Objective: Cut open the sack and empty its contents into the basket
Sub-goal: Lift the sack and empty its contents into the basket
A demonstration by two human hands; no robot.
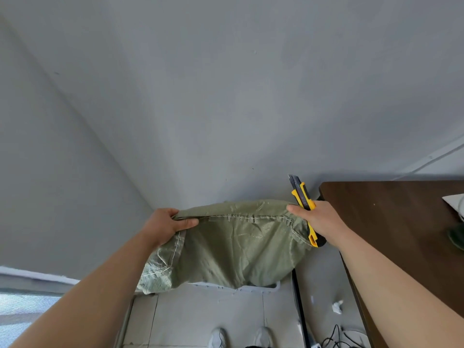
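Holding the green woven sack (233, 244) aloft by its stitched seam, both hands work at the emptying step. The left hand (165, 226) pinches the left corner, fingers curled over the folded edge and thumb pressed under it. The right hand (317, 219) grips the right corner, its fingers closed on both the fabric and a yellow utility knife (305, 200). The knife's blade is extended and points up and away from the fingertips, clear of the sack; its handle end projects below the palm.

The sack hangs slack beneath the fingers, its lower end drooping onto a pale grey plastic basket (258, 288) on the tiled floor (200, 320). Only a strip of the basket's near rim shows; the sack covers the rest. Whether the lower end is open, and whether any contents remain, cannot be seen.

Judgement: cutting appears finished, and the task is in its pour-out phase, probably near its end since the fabric looks limp and largely flat.

The next move likely calls for:
- raising the seam higher, keeping both pinches firm;
- shaking the fabric so the remainder drops inside the basket rim;
- keeping the exposed blade directed away from the left hand and the fabric.

A dark wooden table (401, 222) stands just beyond the right fingers, offering a place to set down the knife.
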